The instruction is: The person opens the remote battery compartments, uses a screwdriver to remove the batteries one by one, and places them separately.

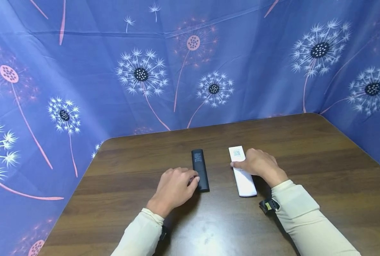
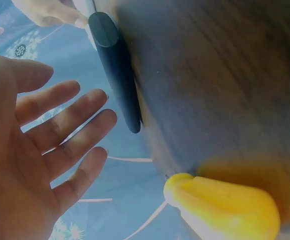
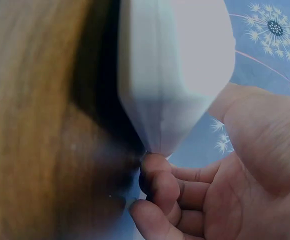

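A black remote control (image 1: pixel 199 161) lies back up on the brown table, with small print and a cover line showing. Beside it my left hand (image 1: pixel 175 188) hovers with relaxed fingers; the left wrist view shows them spread, apart from the black remote. To the right lies a white remote control (image 1: pixel 245 184) with a printed code label at its far end. My right hand (image 1: pixel 261 165) grips it, thumb across the top and fingers at its right side. In the right wrist view the fingers curl by the edge of the white remote (image 3: pixel 150 60).
A smooth yellow object (image 2: pixel 225 205) sits on the table in the left wrist view; the head view does not show it. Blue cloth (image 1: pixel 257 71) with dandelion prints hangs behind the wooden table (image 1: pixel 129 163). A black strap device (image 1: pixel 269 205) is on my right wrist.
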The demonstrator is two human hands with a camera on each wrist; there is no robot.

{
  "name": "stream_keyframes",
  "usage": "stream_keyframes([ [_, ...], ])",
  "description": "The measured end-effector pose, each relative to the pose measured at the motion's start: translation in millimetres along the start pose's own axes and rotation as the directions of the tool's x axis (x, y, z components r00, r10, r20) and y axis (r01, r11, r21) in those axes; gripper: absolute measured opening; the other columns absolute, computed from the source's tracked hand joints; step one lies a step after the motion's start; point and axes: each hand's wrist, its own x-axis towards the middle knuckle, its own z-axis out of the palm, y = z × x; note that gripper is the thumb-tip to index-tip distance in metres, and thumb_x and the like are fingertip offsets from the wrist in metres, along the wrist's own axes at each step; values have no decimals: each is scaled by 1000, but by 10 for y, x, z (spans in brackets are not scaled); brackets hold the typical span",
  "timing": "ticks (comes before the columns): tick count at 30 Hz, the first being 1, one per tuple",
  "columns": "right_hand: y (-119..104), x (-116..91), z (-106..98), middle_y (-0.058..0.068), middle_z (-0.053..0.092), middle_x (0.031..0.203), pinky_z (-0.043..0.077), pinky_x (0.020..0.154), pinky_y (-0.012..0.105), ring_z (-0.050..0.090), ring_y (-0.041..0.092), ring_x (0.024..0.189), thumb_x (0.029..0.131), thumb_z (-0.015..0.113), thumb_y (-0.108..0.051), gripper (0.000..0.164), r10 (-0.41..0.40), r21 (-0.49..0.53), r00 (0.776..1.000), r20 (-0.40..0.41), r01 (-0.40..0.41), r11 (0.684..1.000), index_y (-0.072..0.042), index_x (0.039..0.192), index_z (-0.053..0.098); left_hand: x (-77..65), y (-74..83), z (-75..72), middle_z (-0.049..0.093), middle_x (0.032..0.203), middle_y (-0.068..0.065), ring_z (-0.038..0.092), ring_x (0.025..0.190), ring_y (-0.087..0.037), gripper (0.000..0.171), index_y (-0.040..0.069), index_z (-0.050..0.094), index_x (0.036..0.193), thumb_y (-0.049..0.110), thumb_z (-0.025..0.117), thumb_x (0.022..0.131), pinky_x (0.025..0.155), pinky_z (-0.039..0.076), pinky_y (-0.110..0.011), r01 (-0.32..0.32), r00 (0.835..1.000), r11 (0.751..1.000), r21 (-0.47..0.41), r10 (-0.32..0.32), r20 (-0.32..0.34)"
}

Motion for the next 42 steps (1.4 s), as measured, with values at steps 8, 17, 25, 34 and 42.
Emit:
stream_keyframes([
  [8, 44, -16, 7, 8, 55, 74, 40, 60, 41, 52, 25, 67, 85, 66, -65, 62, 14, -2, 1000, -9, -14, 1000, -3, 85, 64, 33, 68, 3, 74, 99, 7, 70, 90, -15, 23, 22, 77, 105, 34, 59, 99, 73, 52, -38, -18, 1000, 1000, -6, 18, 22],
  [17, 93, -9, 73, 8, 57, 73, 41, 57, 40, 52, 24, 66, 84, 66, -67, 68, 21, 34, 1000, 1, -21, 999, 1, 91, 66, 58, 173, 23, 74, 97, 6, 69, 86, -14, 23, 21, 77, 104, 34, 58, 100, 73, 51, -36, -34, 998, 999, -22, 35, 45],
  [25, 34, 11, 106, 12, 61, 78, 46, 56, 38, 59, 26, 67, 86, 71, -56, 72, -21, 140, 1000, 1, 21, 990, 11, 108, 57, 38, 217, 17, 73, 94, 8, 68, 83, -14, 22, 22, 77, 102, 34, 60, 98, 72, 51, -37, -34, 999, 999, -32, 35, 31],
  [34, 9, 45, 142, 13, 59, 78, 50, 51, 33, 60, 20, 62, 86, 76, -40, 50, -62, 373, 997, 42, 41, 927, 4, 91, 53, 102, 267, -55, 73, 94, 10, 70, 86, -14, 22, 22, 77, 103, 33, 58, 99, 76, 52, -38, -64, 998, 997, -44, 65, 15],
  [42, -15, 92, 161, 9, 58, 74, 47, 53, 30, 57, 17, 60, 88, 74, -37, 41, -94, 434, 995, 25, 74, 898, -2, 79, 54, 91, 280, -67, 73, 92, 11, 69, 83, -14, 21, 24, 78, 102, 32, 59, 98, 73, 52, -36, -60, 998, 997, -57, 60, 4],
])
